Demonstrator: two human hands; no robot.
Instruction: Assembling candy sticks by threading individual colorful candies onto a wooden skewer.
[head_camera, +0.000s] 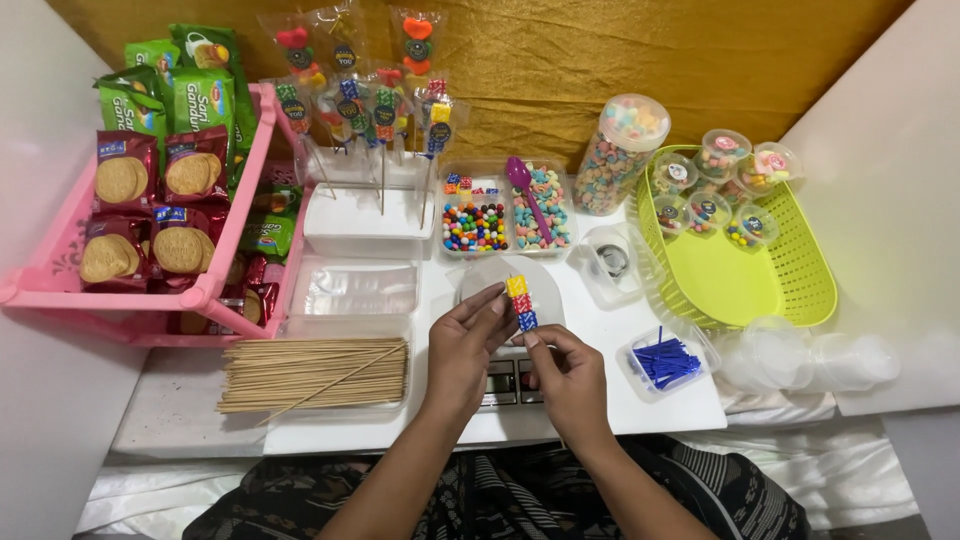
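Head view: both hands hold a skewered stack of yellow, red and blue candy cubes (520, 303) above the white table (660, 405).
Left hand (465, 345) pinches the upper cube; right hand (570, 372) grips below, stack's long axis near-upright, tilted left.

The skewer stick is hidden between the left hand (470, 340) and right hand (568, 375); only the stacked candy cubes (520, 302) are seen. The keypad-like object (512, 382) beneath the wrists is mostly covered, possibly a calculator. Both forearms are cut off at the near edge.
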